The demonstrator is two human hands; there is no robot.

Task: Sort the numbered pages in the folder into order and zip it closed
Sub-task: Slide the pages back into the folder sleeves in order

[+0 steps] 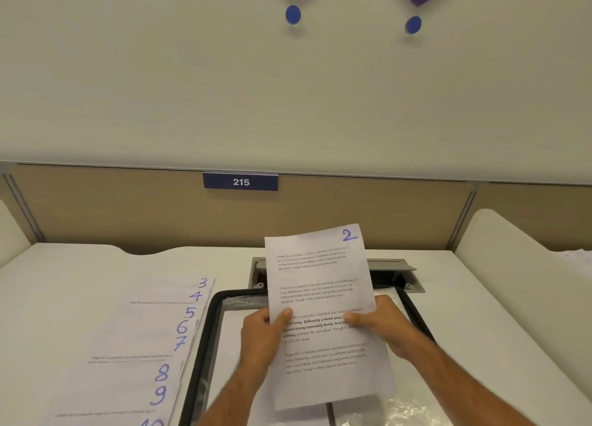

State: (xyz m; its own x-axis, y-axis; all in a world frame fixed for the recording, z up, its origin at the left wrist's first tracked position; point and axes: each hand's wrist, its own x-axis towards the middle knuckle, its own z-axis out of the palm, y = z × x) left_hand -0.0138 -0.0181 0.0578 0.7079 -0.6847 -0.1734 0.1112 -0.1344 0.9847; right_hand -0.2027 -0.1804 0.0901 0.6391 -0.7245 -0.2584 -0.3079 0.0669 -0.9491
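I hold a printed page marked 2 upright above the open folder, a clear zip folder with a black edge lying on the desk. My left hand pinches the page's left edge, thumb on the front. My right hand pinches its right edge. On the desk to the left lies a fanned row of pages whose blue handwritten numbers run from 3 at the far end to 10 at the near end. Inside the folder a white sheet shows under my hands.
A grey cable hatch with its lid raised sits in the desk behind the folder. A beige partition with a blue plate reading 215 closes the far edge. White side dividers stand at left and right.
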